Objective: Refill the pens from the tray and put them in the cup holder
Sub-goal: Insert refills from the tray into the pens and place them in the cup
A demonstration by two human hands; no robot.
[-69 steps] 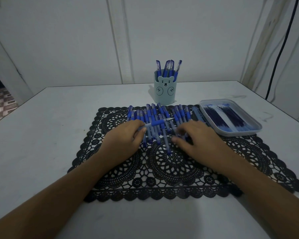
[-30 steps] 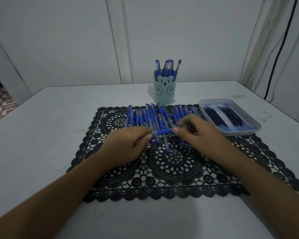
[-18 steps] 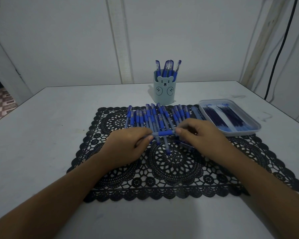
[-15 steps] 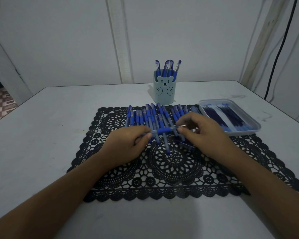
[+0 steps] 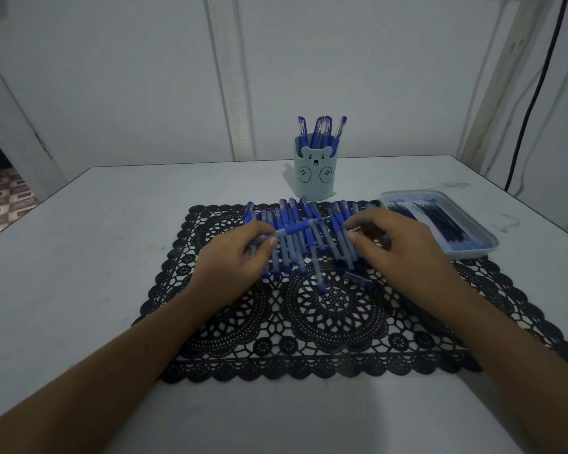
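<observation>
Your left grip (image 5: 240,257) stays clamped on the pen (image 5: 295,228), level above the loose pens (image 5: 309,253). Your right grip (image 5: 394,247) has come off the pen's end, fingers (image 5: 368,221) curled; whether they pinch a piece is unclear. Probably opened: the tray (image 5: 473,254) lies just right of it.

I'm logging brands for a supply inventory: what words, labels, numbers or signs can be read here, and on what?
No word or number is readable in this view.
On the cup holder: only a drawn bear face, no lettering.
On the pens on the mat: any barrel print is too small and dim to read.
On the tray and its refills: no legible marking.
</observation>
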